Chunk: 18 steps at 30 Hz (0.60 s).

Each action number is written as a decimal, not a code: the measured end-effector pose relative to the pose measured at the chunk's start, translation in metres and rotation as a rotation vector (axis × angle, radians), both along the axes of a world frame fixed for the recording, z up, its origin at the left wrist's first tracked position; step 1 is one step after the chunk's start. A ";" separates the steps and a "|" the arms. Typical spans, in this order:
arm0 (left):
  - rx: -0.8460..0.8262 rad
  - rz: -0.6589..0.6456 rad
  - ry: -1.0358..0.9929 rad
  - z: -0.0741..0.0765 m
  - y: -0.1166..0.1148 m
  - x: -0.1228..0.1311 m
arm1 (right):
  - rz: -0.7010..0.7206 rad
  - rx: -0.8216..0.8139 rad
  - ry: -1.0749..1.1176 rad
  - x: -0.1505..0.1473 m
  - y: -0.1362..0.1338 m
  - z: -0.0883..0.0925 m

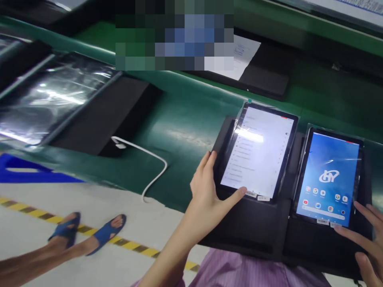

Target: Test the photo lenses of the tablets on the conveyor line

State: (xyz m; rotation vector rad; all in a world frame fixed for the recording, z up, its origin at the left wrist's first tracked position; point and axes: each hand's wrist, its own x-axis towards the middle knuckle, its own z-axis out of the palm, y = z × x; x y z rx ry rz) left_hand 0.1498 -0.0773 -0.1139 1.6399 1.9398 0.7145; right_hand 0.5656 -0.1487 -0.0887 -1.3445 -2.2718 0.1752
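Observation:
My left hand (209,193) is open, its thumb on the bottom edge of a tablet (254,151) with a white list on its screen. The other fingers of that hand lie along the left side of the black pad (242,227) under the tablet. To the right lies a second tablet (329,171), with a blue home screen, a white logo and several app icons. My right hand (369,235), partly cut off by the frame's edge, has its fingers spread. One fingertip is at the second tablet's lower edge. Both tablets have clear film and small labels.
A white cable (155,155) hangs over the front edge of the green table (182,115). To the left, a film-wrapped device (56,99) rests on a black block (101,115). A paper sheet (239,56) lies behind. Another person's sandalled feet (104,235) are on the floor.

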 end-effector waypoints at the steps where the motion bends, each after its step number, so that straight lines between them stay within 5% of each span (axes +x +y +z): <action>1: 0.019 0.011 0.000 -0.001 0.002 -0.002 | -0.025 -0.028 0.033 -0.006 -0.001 0.002; 5: 0.032 0.092 -0.049 -0.002 0.013 -0.010 | -0.178 -0.041 0.084 -0.032 -0.007 0.004; 9: -0.017 0.098 -0.109 0.004 0.014 -0.014 | -0.405 0.146 -0.025 -0.043 -0.010 -0.003; 18: -0.027 0.019 -0.053 0.009 0.014 -0.006 | -0.374 0.246 -0.118 -0.035 -0.012 -0.007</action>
